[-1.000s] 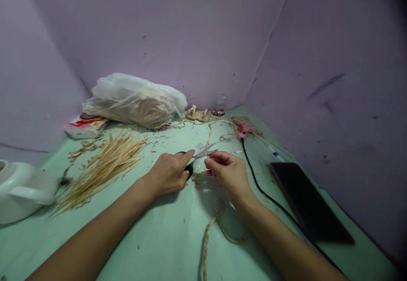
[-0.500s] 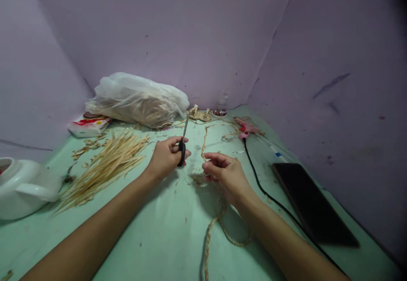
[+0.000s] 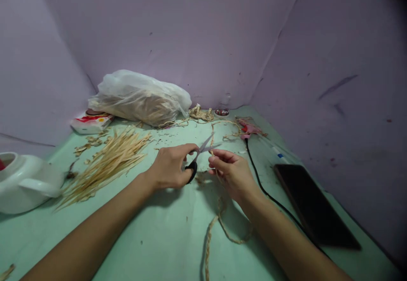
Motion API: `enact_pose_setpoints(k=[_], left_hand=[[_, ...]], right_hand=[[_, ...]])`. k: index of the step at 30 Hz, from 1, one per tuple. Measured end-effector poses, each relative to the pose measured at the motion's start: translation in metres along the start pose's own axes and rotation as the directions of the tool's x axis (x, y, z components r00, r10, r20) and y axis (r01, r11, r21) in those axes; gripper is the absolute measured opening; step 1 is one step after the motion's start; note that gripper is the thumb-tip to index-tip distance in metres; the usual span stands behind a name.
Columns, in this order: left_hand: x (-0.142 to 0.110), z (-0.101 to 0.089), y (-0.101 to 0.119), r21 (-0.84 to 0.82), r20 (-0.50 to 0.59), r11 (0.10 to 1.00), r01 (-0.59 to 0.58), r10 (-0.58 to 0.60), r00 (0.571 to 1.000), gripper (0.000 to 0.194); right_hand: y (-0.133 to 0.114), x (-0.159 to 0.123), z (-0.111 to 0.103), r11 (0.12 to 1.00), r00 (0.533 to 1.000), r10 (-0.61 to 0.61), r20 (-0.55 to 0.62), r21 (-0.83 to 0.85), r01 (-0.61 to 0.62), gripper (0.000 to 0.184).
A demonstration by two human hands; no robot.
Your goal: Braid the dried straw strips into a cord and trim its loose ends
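Observation:
My left hand (image 3: 173, 165) is closed on a pair of scissors (image 3: 191, 171) with black handles. Their blades are spread apart and reach the braided straw cord (image 3: 207, 247) just above my right fingers. With thumb and fingertips, my right hand (image 3: 233, 171) pinches that cord. From the pinch, one stretch runs back over the table toward the far side; the other loops down toward the near edge. Whether the blades touch the cord I cannot tell.
Loose dry straw strips (image 3: 108, 162) lie left, beside a white pot (image 3: 28, 183). Behind stand a stuffed plastic bag (image 3: 140, 98), a tissue pack (image 3: 90, 123) and a coiled braid (image 3: 201, 113). At right are a pink glue gun (image 3: 249, 130), its black cable (image 3: 262, 190) and a dark phone (image 3: 314, 207).
The scissors have gone from closed and upright to spread, tilted right, with their blades at the cord. My left hand has turned and moved nearer my right hand, which still pinches the cord.

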State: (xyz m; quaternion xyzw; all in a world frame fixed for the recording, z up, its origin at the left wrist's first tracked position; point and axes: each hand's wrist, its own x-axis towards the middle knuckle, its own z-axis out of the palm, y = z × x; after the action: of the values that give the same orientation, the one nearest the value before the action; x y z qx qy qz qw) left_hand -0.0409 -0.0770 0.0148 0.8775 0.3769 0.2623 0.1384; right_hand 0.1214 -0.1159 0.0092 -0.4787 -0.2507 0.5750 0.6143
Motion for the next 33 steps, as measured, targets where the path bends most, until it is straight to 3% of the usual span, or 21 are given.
enact_pose_setpoints(k=[7, 21, 24, 27, 30, 33], left_hand=[[-0.003, 0.007, -0.004, 0.245, 0.074, 0.968, -0.059, 0.042, 0.996, 0.053], [-0.006, 0.012, -0.013, 0.384, 0.076, 0.915, -0.122, 0.101, 0.992, 0.051], [-0.005, 0.011, -0.011, 0.275, 0.06, 0.955, -0.106, 0.093, 0.994, 0.048], [-0.002, 0.01, -0.012, 0.04, -0.046, 0.999, -0.006, 0.007, 0.999, 0.038], [0.002, 0.011, -0.016, -0.192, -0.173, 0.976, 0.106, -0.14, 0.975, 0.033], [0.004, 0.013, -0.019, -0.323, -0.163, 0.933, 0.161, -0.223, 0.961, 0.03]], right_hand=[[-0.004, -0.001, -0.001, 1.0, 0.999, -0.019, 0.031, 0.0, 0.019, 0.03], [-0.001, -0.002, -0.002, 0.998, 0.997, -0.045, 0.067, -0.046, 0.048, 0.022], [-0.002, -0.001, -0.002, 0.998, 0.997, -0.045, 0.057, -0.045, 0.047, 0.023], [-0.002, -0.002, -0.001, 0.998, 0.999, -0.028, 0.019, -0.052, 0.029, 0.028], [0.0, -0.005, 0.002, 0.995, 0.999, -0.012, 0.043, -0.099, 0.017, 0.032], [0.002, -0.008, 0.003, 0.99, 0.997, -0.005, 0.075, -0.142, 0.016, 0.033]])
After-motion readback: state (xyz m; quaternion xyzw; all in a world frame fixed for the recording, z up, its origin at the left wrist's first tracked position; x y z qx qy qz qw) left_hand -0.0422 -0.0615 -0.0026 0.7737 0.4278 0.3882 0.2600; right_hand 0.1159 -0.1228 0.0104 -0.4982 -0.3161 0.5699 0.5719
